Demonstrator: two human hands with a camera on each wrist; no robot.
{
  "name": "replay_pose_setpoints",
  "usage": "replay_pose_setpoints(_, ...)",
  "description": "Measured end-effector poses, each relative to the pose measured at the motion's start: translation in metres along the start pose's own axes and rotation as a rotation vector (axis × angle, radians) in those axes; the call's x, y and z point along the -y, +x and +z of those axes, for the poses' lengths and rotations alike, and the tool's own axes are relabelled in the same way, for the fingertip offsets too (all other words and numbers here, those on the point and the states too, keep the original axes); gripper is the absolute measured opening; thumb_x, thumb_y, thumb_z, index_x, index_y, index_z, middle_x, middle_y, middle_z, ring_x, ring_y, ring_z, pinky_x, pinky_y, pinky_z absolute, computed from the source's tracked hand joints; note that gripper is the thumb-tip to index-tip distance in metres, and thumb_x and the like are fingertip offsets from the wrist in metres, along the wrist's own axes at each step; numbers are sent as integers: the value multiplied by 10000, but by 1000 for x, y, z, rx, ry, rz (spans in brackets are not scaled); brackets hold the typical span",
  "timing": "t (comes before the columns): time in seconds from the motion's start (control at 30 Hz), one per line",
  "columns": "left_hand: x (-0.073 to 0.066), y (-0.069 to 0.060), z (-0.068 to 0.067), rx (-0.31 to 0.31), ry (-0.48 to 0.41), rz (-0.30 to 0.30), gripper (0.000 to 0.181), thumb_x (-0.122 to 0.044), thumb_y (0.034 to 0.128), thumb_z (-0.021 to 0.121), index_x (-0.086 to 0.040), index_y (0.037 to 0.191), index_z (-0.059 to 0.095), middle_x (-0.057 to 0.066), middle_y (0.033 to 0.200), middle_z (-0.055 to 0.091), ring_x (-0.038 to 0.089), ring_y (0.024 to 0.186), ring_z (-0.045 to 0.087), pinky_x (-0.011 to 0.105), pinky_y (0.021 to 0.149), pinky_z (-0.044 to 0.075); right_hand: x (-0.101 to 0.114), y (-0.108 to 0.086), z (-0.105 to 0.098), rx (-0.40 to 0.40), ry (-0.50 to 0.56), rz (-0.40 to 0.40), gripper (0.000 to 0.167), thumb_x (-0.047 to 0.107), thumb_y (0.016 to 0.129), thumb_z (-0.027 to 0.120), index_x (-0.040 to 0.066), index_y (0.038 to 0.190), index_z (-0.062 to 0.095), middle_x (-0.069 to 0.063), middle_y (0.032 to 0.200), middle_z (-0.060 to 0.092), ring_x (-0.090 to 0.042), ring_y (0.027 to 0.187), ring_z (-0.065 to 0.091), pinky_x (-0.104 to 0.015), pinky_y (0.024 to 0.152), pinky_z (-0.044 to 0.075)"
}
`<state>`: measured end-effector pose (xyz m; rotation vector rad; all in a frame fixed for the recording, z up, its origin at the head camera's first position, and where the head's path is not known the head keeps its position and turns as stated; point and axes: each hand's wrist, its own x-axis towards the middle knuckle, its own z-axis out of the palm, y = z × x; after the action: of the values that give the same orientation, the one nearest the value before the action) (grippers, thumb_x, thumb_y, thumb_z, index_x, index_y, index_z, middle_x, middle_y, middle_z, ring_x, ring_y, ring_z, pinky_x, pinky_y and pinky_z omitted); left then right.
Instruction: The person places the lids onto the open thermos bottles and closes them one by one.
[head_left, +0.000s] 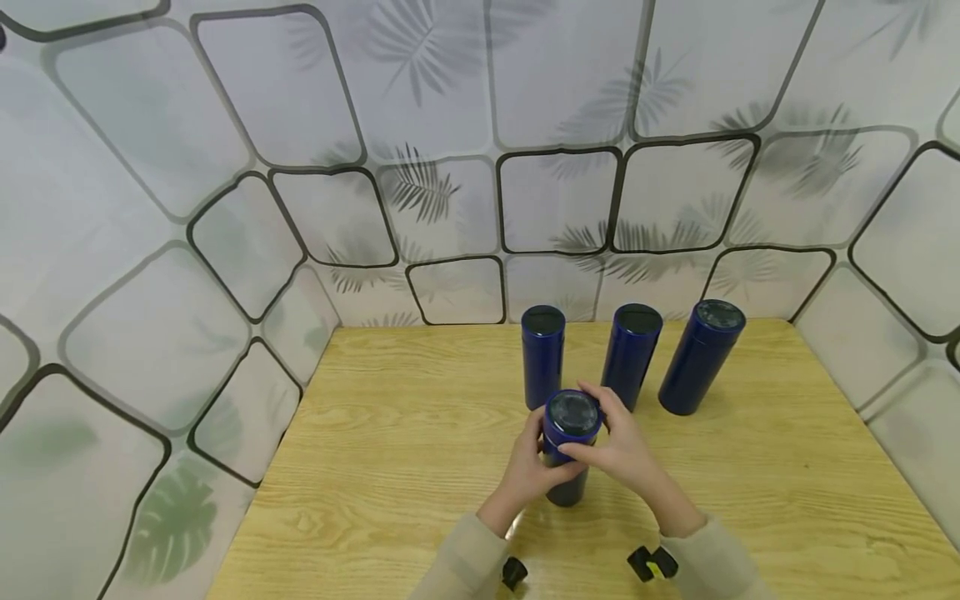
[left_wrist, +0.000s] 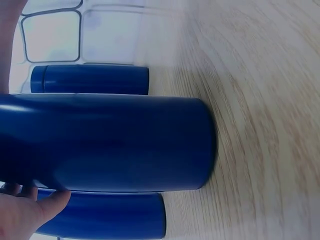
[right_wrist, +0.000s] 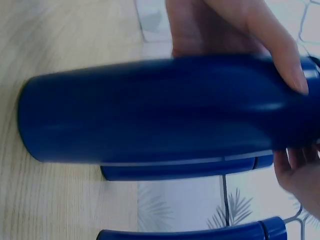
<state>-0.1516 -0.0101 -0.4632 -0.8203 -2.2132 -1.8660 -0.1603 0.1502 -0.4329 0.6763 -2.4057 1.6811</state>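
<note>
Both hands hold a dark blue vacuum flask point(head_left: 564, 487) with a glossy dark top, upright in front of the person. The left hand point(head_left: 525, 468) grips the left side of its body below the lid, thumb across the front. Around the top the right hand point(head_left: 624, 446) curls, its thumb on the near side and fingers at the far rim. In the left wrist view the smooth flask body point(left_wrist: 110, 142) fills the middle. The right wrist view shows the left thumb lying along the flask point(right_wrist: 160, 110). Whether its base touches the table is hard to tell.
Three similar blue flasks stand behind: one at left point(head_left: 543, 358), one in the middle point(head_left: 630, 358) and one at right point(head_left: 697, 362). They are on a wooden table point(head_left: 390, 467). Patterned wall covering point(head_left: 450, 208) rises behind the table and at both sides.
</note>
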Motion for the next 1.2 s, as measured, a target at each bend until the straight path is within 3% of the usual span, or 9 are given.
replay_pose_setpoints(0.07, 0, 0, 0, -6, 4, 9, 679, 10, 679, 707, 13, 1249, 337, 204, 1160, 487, 188, 1037, 470, 299, 745, 440, 2, 0, 3, -27, -19, 24, 786, 109, 658, 784, -25, 1299, 350, -159, 1176, 423, -283, 1058, 438, -495, 867, 352)
replay_pose_setpoints(0.17, -1, 0, 0, 3, 4, -8, 684, 8, 681, 707, 4, 1257, 339, 196, 1173, 483, 194, 1045, 468, 301, 748, 439, 2, -1, 3, -23, -9, -4, 780, 85, 670, 770, -32, 1304, 332, -175, 1196, 401, -230, 1077, 418, -439, 881, 353)
replay_pose_setpoints(0.37, -4, 1, -2, 34, -18, -97, 666, -11, 700, 707, -6, 1267, 358, 141, 1213, 464, 204, 1069, 456, 303, 796, 417, -6, 3, -7, 131, 251, -212, 749, -160, 717, 604, -124, 1329, 174, -260, 1276, 338, -75, 1158, 385, -175, 908, 328)
replay_pose_setpoints(0.43, -4, 0, -2, 35, -20, -106, 661, -12, 699, 709, -4, 1262, 362, 137, 1208, 468, 206, 1065, 460, 303, 798, 417, -7, 4, -9, 162, 287, -237, 745, -173, 721, 591, -138, 1327, 158, -287, 1261, 337, -60, 1141, 408, -170, 894, 345)
replay_pose_setpoints(0.6, -4, 0, -2, 35, -16, -110, 654, -20, 708, 706, -16, 1265, 362, 126, 1211, 466, 195, 1061, 460, 306, 795, 415, -6, 2, -5, 86, 207, -143, 749, -113, 703, 664, -106, 1321, 240, -297, 1229, 356, -35, 1101, 418, -149, 879, 343)
replay_pose_setpoints(0.8, -4, 0, -2, 27, -12, -98, 643, -13, 706, 705, -11, 1254, 369, 140, 1205, 472, 188, 1059, 461, 309, 790, 419, -6, -1, 5, -20, 94, -54, 787, 25, 665, 759, -23, 1315, 318, -108, 1194, 400, -60, 1070, 405, -148, 870, 323)
replay_pose_setpoints(1.03, -6, 1, -3, 36, -15, -101, 650, -10, 708, 706, -9, 1261, 365, 136, 1220, 463, 196, 1076, 451, 305, 793, 416, -14, 5, -3, 224, 475, -225, 794, -14, 779, 638, -95, 1356, 100, -42, 1343, 336, -107, 1214, 336, -207, 946, 302)
replay_pose_setpoints(1.1, -6, 1, -3, 36, -14, -107, 655, -17, 705, 711, -11, 1262, 368, 128, 1224, 463, 195, 1075, 451, 302, 790, 416, -16, 6, -6, 267, 519, -251, 757, -15, 802, 614, -115, 1347, 97, -18, 1330, 352, -115, 1205, 353, -217, 941, 315)
replay_pose_setpoints(1.2, -5, 1, -3, 40, -16, -113, 661, -16, 702, 715, -14, 1264, 367, 123, 1224, 463, 189, 1073, 455, 300, 790, 417, -15, 5, -6, 227, 461, -228, 727, -76, 775, 615, -138, 1327, 146, -69, 1306, 351, -89, 1165, 389, -196, 909, 345)
